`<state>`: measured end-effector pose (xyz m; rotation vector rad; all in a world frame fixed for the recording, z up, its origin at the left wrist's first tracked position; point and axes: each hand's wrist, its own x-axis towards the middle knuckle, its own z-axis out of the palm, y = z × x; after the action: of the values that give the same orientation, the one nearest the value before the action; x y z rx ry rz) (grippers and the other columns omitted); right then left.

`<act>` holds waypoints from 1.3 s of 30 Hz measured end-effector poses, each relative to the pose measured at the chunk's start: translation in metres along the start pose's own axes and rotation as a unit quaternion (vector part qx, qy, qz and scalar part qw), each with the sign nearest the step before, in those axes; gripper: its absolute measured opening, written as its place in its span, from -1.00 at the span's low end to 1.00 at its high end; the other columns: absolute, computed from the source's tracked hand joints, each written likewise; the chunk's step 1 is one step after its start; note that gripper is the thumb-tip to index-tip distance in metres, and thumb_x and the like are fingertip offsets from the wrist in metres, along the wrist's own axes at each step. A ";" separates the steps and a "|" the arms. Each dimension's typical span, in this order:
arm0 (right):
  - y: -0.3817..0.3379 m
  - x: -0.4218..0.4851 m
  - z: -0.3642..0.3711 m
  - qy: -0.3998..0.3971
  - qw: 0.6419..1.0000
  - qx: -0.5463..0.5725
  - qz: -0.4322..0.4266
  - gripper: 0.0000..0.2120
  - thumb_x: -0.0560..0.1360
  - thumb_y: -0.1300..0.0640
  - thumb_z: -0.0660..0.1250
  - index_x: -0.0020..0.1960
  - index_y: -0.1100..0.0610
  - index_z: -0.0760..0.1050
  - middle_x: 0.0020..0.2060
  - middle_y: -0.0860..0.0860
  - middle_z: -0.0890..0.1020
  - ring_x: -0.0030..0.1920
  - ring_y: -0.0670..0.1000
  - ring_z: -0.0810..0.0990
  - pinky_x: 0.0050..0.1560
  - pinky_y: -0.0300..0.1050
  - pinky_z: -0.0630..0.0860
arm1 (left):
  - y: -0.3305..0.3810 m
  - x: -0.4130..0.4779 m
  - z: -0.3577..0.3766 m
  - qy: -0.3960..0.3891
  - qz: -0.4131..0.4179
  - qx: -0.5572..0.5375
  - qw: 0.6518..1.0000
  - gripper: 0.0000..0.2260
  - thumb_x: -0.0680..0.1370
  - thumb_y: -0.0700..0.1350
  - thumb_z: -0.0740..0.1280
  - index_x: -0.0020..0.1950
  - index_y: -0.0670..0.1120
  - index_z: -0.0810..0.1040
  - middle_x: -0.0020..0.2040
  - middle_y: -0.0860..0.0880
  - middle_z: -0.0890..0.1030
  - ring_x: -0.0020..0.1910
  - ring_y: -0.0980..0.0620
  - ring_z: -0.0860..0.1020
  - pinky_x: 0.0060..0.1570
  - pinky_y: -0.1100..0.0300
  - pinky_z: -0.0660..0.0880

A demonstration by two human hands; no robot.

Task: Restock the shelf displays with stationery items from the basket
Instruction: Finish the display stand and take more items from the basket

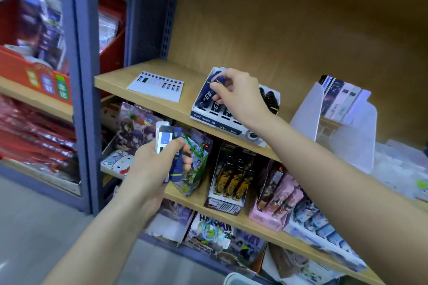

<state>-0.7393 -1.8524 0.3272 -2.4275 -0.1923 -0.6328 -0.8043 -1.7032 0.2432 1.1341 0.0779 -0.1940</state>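
one navy pack [216, 78] pinched by right hand [238, 93], more packs [165, 137] gripped by left hand [150, 166].

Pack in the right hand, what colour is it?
Dark blue pack with a yellow stripe, pinched by the right hand; head view.

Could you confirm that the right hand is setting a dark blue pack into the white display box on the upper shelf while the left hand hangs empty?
Not quite: the left hand is not empty. The head view shows it gripping a small stack of packs. The rest stands: the right hand holds a dark blue pack at the white display box on the upper shelf.
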 end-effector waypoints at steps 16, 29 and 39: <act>0.003 0.017 -0.001 -0.061 0.989 -0.116 -0.065 -0.84 0.50 0.17 0.39 -0.02 0.11 0.41 -0.20 0.07 0.56 -0.23 0.06 0.61 -0.11 0.07 0.58 | 0.002 0.005 -0.006 0.006 -0.011 -0.014 1.000 -0.85 0.57 -0.17 0.31 0.00 -0.26 0.56 -0.42 0.00 0.62 -0.56 0.13 0.50 -0.52 0.33 0.47; 0.002 0.000 0.000 0.019 0.973 -0.197 -0.118 -0.74 0.61 0.11 0.21 0.25 0.14 0.50 -0.01 -0.03 0.43 -0.22 -0.14 0.39 -0.11 -0.20 0.36 | -0.001 0.016 -0.010 0.015 -0.040 -0.035 0.998 -0.77 0.57 -0.25 0.16 -0.23 -0.22 0.51 -0.50 -0.07 0.57 -0.59 0.04 0.47 -0.60 0.23 0.40; -0.004 -0.098 0.026 -0.242 0.938 0.157 0.194 -0.84 0.54 -0.01 0.29 -0.05 0.07 0.53 -0.26 -0.03 0.62 -0.34 -0.12 0.58 -0.31 -0.28 0.56 | -0.006 0.008 0.003 0.025 -0.009 -0.053 0.998 -0.85 0.59 -0.13 0.28 -0.11 -0.17 0.56 -0.30 -0.11 0.63 -0.43 0.08 0.60 -0.44 0.30 0.52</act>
<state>-0.8158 -1.8321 0.2639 -2.1762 -0.0062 0.1692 -0.7975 -1.7090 0.2374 1.0336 0.1412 -0.1757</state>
